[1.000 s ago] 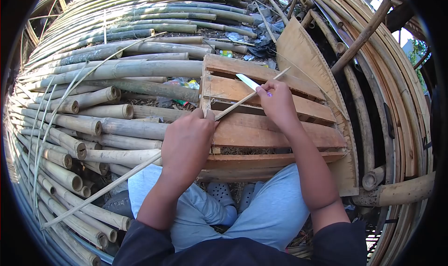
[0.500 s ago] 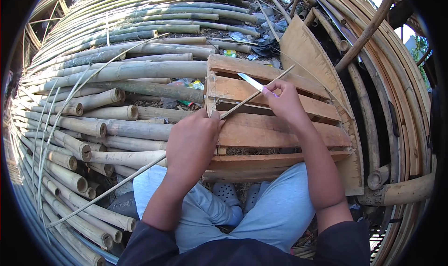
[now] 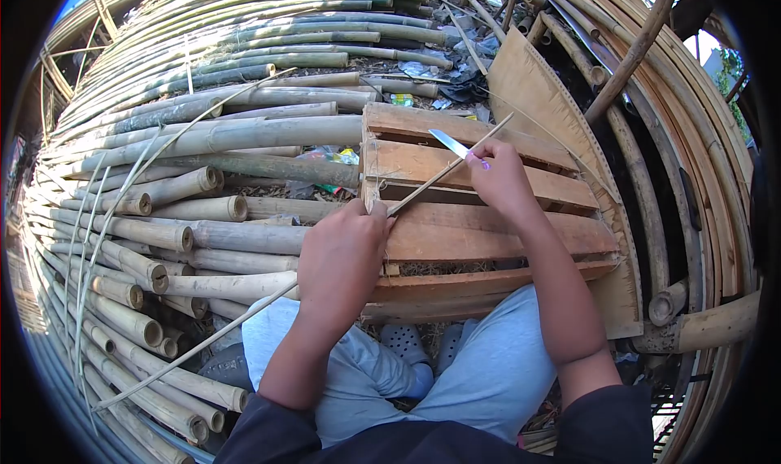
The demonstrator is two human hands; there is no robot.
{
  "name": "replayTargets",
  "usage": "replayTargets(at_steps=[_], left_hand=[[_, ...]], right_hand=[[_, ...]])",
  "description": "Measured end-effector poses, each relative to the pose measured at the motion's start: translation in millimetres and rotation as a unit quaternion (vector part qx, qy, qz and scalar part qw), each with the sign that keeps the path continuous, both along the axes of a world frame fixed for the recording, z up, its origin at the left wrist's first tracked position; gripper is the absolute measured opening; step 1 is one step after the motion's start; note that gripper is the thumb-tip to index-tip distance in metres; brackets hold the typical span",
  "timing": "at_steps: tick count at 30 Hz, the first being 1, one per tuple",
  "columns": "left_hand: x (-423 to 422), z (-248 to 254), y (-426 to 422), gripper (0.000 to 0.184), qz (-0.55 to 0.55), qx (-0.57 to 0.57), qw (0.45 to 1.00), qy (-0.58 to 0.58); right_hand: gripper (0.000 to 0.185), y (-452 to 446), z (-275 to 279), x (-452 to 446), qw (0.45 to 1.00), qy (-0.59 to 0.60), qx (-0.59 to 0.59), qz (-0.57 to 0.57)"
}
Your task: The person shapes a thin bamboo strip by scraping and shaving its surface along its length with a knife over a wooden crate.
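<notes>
My left hand [image 3: 346, 248] is closed around a long thin bamboo strip [image 3: 429, 183], which slants from the lower left, under my fist, to the upper right. In my right hand [image 3: 498, 177] is a knife [image 3: 448, 143] with its shiny blade pointing up and left. The blade's base meets the strip close to my right fingers, near the strip's upper end. Most of the knife's handle is hidden by those fingers. Both hands are above a slatted wooden crate [image 3: 488, 229] in front of my knees.
Stacked bamboo poles [image 3: 277, 137] fill the left side and the back. Loose thin strips [image 3: 122, 171] lie across them at left. A curved brown sheet [image 3: 533, 77] leans behind the crate, with upright poles [image 3: 634, 57] at right. Litter [image 3: 419, 69] lies on the ground behind.
The whole view has shifted slightly. My right hand and the knife have moved a little right and down; my left hand keeps its hold on the strip.
</notes>
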State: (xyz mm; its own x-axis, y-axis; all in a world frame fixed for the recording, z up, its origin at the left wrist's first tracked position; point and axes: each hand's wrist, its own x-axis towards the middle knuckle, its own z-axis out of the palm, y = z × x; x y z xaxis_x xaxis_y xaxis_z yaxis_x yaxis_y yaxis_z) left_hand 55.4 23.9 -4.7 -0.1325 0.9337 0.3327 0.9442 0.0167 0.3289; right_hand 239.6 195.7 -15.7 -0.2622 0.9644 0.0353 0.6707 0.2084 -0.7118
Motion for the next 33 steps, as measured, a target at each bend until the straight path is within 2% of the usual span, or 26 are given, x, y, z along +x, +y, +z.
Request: replayTargets(at_steps=[2, 4, 5, 6, 9, 10, 13, 15, 17, 19, 21, 25, 27, 29, 31, 33], left_hand=[[-0.9, 0.6, 0.7, 0.019, 0.002, -0.001, 1.0, 0.002], [0.1, -2.1, 0.5, 0.019, 0.0, 0.004, 1.0, -0.005], [0.6, -2.0, 0.2, 0.019, -0.002, 0.004, 1.0, -0.002], [0.5, -1.6, 0.5, 0.02, -0.002, 0.003, 1.0, -0.004], [-1.2, -0.4, 0.2, 0.02, -0.002, 0.001, 1.0, -0.006], [-1.3, 0.3, 0.7, 0.02, -0.003, -0.001, 1.0, -0.007], [-0.5, 0.1, 1.2, 0.02, 0.001, -0.003, 1.0, -0.014], [-2.7, -0.5, 0.6, 0.02, -0.007, -0.001, 1.0, -0.013], [-2.3, -0.7, 0.1, 0.021, -0.008, 0.002, 1.0, -0.015], [-3.1, -0.1, 1.1, 0.021, -0.006, -0.002, 1.0, -0.015], [-2.5, -0.8, 1.8, 0.021, 0.003, -0.003, 1.0, -0.017], [-2.0, -2.0, 1.5, 0.022, 0.0, -0.001, 1.0, -0.02], [-2.8, 5.3, -0.4, 0.02, -0.007, -0.02, 1.0, -0.006], [-4.7, 7.7, -0.2, 0.019, -0.015, -0.038, 0.999, 0.007], [-3.8, 6.8, 0.7, 0.019, -0.013, -0.039, 0.999, 0.001], [-2.9, 6.3, 0.5, 0.02, -0.016, -0.043, 0.999, 0.004]], right_hand=[[0.021, -27.4, 8.2, -13.4, 0.998, -0.006, 0.035, 0.043], [0.021, -18.9, 7.3, -11.0, 0.999, 0.002, 0.011, 0.045], [0.021, -13.1, 5.6, -6.9, 0.999, 0.009, -0.014, 0.044], [0.02, -3.5, 3.6, -3.1, 1.0, -0.004, -0.003, -0.009], [0.02, -15.1, 3.7, -10.8, 1.0, -0.013, 0.02, -0.006], [0.02, -28.4, 11.0, -14.9, 0.999, -0.002, 0.011, 0.05], [0.021, -30.5, 14.8, -14.5, 0.997, 0.019, -0.038, 0.069], [0.021, -11.2, 4.1, -6.3, 0.999, 0.007, -0.005, 0.054], [0.021, -6.9, 8.2, -6.0, 0.999, -0.024, 0.026, -0.031], [0.021, -28.8, 3.3, -16.4, 0.998, -0.007, 0.062, 0.005], [0.021, -49.8, 8.3, -29.0, 0.996, 0.044, 0.012, 0.074], [0.021, -19.2, 6.9, -15.7, 0.998, 0.035, -0.011, 0.049], [0.021, -16.2, 11.4, -11.5, 0.998, -0.037, 0.036, -0.028], [0.019, -42.5, 14.0, -23.9, 0.999, -0.022, 0.03, -0.018], [0.017, -54.5, 7.6, -28.3, 0.997, 0.038, 0.023, 0.068], [0.018, -36.1, 9.2, -19.7, 0.999, 0.022, 0.02, 0.035]])
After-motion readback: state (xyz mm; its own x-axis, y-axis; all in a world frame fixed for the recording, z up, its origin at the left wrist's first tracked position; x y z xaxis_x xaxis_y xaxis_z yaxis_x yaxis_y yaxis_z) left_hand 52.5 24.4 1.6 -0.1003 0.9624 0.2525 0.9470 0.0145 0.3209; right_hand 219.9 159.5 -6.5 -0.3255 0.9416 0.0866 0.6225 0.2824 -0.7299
